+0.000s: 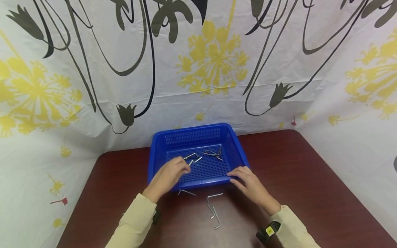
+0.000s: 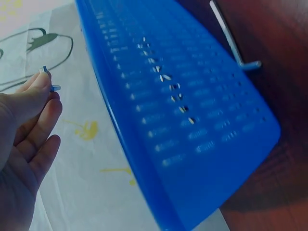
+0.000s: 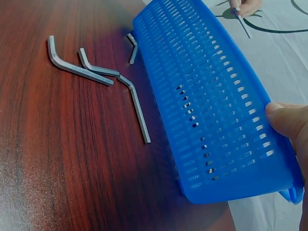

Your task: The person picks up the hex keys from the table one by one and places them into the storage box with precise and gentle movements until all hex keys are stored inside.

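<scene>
In the head view my left hand (image 1: 167,175) is above the near left part of a blue plastic basket (image 1: 202,182). Its thumb and fingertips pinch a hex key (image 3: 244,25), whose long arm shows in the right wrist view; only short bits of it appear beside the fingertips in the left wrist view. With the thumb outside and fingers over the edge, my right hand (image 1: 249,184) grips the basket's near right rim. Inside the basket lie several hex keys (image 1: 213,154), partly crossing one another.
On the dark red table (image 1: 279,165), in front of the basket, several bent hex keys lie loose, among them one (image 1: 217,218) nearest me and another (image 1: 187,192) close to the basket wall. A white patterned sheet (image 1: 198,103) hangs behind and along both sides.
</scene>
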Available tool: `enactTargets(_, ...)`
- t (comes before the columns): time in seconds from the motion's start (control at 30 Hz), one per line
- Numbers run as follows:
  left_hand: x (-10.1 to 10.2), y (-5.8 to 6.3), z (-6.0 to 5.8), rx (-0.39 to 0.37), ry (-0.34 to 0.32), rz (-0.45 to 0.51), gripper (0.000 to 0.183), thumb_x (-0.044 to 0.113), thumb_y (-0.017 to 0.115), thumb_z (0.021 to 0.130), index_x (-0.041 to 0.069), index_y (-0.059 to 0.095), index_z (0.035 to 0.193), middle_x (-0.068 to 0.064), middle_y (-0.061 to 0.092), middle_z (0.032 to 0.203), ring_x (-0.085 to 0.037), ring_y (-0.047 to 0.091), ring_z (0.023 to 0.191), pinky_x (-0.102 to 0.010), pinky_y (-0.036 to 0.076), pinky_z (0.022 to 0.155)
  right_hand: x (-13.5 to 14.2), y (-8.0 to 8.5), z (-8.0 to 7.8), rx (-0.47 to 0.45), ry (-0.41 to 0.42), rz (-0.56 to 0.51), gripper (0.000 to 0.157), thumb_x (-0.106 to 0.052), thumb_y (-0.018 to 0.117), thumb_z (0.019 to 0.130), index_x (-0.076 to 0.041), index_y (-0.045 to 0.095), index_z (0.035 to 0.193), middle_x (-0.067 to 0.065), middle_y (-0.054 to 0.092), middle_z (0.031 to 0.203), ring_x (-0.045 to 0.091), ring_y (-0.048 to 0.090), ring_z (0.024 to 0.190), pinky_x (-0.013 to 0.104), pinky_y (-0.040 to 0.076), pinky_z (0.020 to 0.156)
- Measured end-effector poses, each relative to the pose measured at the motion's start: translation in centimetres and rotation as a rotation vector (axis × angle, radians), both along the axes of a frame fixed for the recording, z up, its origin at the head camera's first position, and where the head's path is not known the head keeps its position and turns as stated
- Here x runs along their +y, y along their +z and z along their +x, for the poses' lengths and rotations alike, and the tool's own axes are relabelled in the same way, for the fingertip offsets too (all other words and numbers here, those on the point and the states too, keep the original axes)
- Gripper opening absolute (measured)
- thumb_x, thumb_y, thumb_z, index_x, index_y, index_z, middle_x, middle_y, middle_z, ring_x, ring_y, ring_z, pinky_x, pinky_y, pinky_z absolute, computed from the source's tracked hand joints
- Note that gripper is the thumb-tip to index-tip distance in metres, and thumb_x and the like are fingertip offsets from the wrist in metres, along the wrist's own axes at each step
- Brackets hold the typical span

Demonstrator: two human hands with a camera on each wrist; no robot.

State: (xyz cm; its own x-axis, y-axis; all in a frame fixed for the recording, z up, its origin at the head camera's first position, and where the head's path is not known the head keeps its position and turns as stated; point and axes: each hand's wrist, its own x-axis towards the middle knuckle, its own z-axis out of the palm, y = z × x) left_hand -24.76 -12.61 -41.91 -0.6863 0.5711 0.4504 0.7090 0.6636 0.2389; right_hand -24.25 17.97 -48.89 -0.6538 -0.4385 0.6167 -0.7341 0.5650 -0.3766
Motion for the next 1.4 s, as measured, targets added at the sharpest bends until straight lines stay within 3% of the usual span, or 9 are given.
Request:
enactTargets(0.3,0.1,0.9,-2.3,-0.033,0.045,-0.042,0.006,0.007,0.065,0.086,0.012,0.068,0.088,0.004,0.058,0.084,-0.012,0.057,0.082,-0.025,0.050,0.073,0.3,-0.2,0.0,0.013,0.003,-0.008,0.022,-0.002,0.073,0.077,-0.008,0.069,0.098,-0.005,0.063,0.096,0.015,0.054,0.093,0.036,0.047,0.077)
enactTargets(0.83,1.1,2.0,-6.0,-0.100,0.066,-0.135,0.008,0.007,0.061,0.090,0.008,0.069,0.091,0.000,0.057,0.085,-0.015,0.058,0.082,-0.027,0.050,0.073,0.6,0.0,0.1,0.030,0.003,-0.006,0.022,-0.001,0.073,0.076,-0.006,0.069,0.097,-0.003,0.063,0.095,0.016,0.054,0.093,0.034,0.046,0.078)
enactTargets(1.13,1.3,2.0,-7.9,-0.108,0.065,-0.254,0.006,0.008,0.063,0.088,0.010,0.068,0.091,-0.001,0.058,0.087,-0.016,0.059,0.084,-0.028,0.050,0.074,0.5,0.0,0.0,0.069,0.044,-0.018,0.024,0.002,0.072,0.074,-0.005,0.068,0.097,-0.001,0.063,0.094,0.017,0.054,0.090,0.031,0.044,0.077)
enactTargets(1.4,1.7,1.3,-9.6,-0.159,0.089,-0.304,0.006,0.009,0.062,0.089,0.010,0.068,0.091,-0.001,0.057,0.087,-0.016,0.058,0.085,-0.029,0.049,0.075,0.3,-0.1,-0.1,0.039,0.043,-0.010,0.023,0.000,0.072,0.076,-0.006,0.068,0.098,-0.002,0.062,0.096,0.016,0.053,0.091,0.033,0.045,0.078)
